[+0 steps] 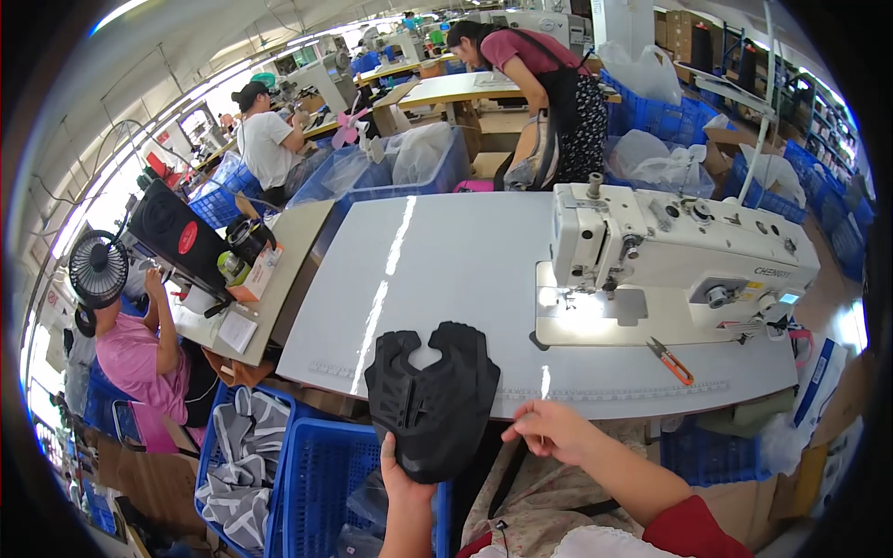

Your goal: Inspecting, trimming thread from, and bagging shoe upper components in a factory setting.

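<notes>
My left hand (406,484) grips the lower edge of a black moulded pad (433,398), its thumb lying on the face. The pad has a rounded notch at the top, raised ribs and a slot down the middle. It is tilted up over the near edge of the white table (446,270). To the right of the pad, and apart from it, my right hand (555,432) hovers with loosely bent fingers and nothing visible in them. A white sewing machine (670,242) stands on the table's right side, its lamp lit. Orange-handled thread snips (672,361) lie in front of it.
Below on the left are a blue crate of grey-and-white pieces (244,465) and another blue crate (321,465) with clear plastic. A printed ruler strip (614,392) runs along the table's near edge. Left, a side table (279,307) bears a black speaker (177,232). Several people work nearby.
</notes>
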Tool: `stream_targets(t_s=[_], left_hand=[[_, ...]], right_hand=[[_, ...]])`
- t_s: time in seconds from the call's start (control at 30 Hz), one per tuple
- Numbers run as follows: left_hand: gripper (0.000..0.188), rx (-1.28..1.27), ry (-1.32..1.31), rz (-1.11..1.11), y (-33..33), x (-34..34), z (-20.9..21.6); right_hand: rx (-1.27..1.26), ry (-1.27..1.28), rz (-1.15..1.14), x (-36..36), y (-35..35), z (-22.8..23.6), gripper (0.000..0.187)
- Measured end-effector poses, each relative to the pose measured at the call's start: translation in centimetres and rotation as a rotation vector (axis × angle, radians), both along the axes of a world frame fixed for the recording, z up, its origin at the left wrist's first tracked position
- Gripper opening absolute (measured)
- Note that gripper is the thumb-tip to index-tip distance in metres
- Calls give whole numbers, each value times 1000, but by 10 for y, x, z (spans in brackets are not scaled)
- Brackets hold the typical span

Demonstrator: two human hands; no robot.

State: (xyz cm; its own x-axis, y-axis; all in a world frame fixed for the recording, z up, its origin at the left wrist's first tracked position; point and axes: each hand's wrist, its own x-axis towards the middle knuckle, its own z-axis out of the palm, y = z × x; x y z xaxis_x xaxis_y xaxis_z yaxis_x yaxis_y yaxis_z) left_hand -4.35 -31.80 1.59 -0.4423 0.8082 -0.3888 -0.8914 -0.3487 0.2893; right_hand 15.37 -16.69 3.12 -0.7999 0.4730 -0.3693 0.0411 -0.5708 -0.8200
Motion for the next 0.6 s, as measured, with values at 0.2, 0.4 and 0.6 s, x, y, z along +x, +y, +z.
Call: stream_targets(t_s=[0.2,0.4,0.6], left_hand=[[50,8,5,-35,4,10,8],[52,76,-60,-49,2,13,13],[61,217,-15,-112,-4,18,10]], right_hand=[[-438,169,-33,42,-30,-9,32],[91,248,-12,58,-22,42,36],[295,227,-135,54,-33,2,23]])
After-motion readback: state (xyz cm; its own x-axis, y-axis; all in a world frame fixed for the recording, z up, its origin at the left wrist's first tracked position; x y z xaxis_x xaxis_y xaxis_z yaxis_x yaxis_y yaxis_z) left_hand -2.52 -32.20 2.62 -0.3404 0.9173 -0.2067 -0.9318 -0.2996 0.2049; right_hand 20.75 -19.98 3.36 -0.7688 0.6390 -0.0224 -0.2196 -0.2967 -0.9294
